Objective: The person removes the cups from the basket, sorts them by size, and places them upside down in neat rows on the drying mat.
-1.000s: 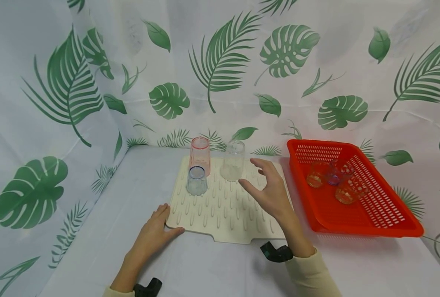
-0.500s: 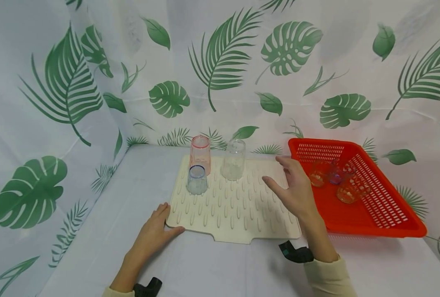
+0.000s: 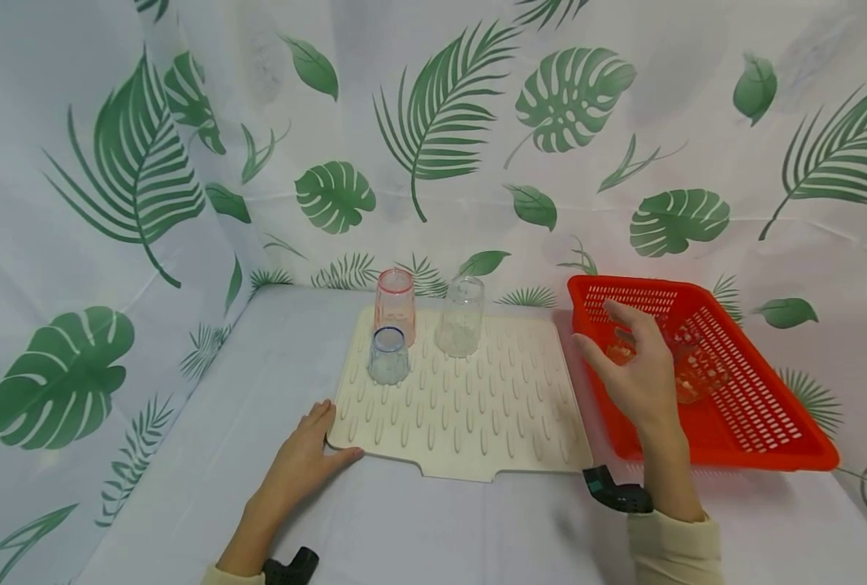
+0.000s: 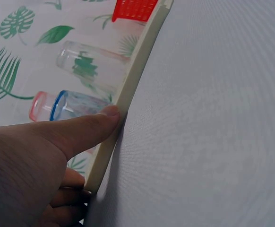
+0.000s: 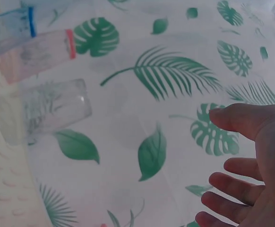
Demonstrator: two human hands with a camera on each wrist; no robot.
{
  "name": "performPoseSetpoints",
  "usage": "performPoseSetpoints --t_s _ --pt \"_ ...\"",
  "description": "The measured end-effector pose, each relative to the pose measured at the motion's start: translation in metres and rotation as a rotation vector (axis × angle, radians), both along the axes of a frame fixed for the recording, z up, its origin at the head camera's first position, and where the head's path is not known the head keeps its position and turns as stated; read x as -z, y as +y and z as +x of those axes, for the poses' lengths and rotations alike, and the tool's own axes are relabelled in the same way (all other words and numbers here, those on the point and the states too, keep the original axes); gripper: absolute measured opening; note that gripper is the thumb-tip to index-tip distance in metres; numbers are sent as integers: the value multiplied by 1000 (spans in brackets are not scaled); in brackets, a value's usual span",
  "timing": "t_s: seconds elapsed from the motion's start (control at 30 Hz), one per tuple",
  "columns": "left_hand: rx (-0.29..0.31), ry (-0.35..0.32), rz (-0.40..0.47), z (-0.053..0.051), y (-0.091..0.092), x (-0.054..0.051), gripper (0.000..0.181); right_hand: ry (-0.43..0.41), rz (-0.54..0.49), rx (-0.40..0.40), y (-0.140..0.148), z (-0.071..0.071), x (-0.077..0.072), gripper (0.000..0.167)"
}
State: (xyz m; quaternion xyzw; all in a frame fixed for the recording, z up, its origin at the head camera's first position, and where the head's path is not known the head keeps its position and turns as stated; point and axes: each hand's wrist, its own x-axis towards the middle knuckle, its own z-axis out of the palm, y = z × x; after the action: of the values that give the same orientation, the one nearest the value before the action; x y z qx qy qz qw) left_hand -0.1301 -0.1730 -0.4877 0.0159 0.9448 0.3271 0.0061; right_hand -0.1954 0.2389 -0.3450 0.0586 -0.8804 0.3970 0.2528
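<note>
The head view alone shows the whole red basket (image 3: 740, 455) on the tabletop (image 3: 221, 374), with loose glasses (image 3: 700, 378) inside it partly hidden by the right hand (image 3: 639, 378). That hand is over the basket's left side; the right wrist view adds that its fingers (image 5: 232, 188) are spread well apart from the thumb, with nothing in them. The left wrist view catches only a corner of the basket but shows what the head view cannot: the left hand (image 3: 303, 451) has its thumb laid on the near edge of the cream mat (image 3: 477, 422), the other fingers bent in at the side, holding the corner between them. Three glasses stand on the mat in all views: one pink-edged (image 3: 395, 305), one blue-edged (image 3: 389, 364) just in front of it, and a clear one (image 3: 462, 321) to the right, their coloured ends up.

A second ago the right hand was beside the clear glass; now it has moved right to the basket. The left hand, mat and three glasses have stayed put.
</note>
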Motion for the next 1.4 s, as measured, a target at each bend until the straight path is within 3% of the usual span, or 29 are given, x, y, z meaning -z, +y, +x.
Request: performPoseSetpoints --t_s 0.33,0.7,0.93,1.13,1.4 --pt "-2 -4 7 1 -1 -1 91 -108 -91 199 34 -2 -4 69" --pt "-6 -6 5 1 0 -1 90 -348 -234 349 83 -10 6 77" --pt "-5 -12 6 1 -1 -2 91 -440 -285 400 112 -12 16 85" --pt "-4 -9 4 2 -1 -2 91 -486 -271 430 126 -14 22 87" --pt "-3 -12 9 1 1 -2 90 -531 -142 346 138 -14 30 90"
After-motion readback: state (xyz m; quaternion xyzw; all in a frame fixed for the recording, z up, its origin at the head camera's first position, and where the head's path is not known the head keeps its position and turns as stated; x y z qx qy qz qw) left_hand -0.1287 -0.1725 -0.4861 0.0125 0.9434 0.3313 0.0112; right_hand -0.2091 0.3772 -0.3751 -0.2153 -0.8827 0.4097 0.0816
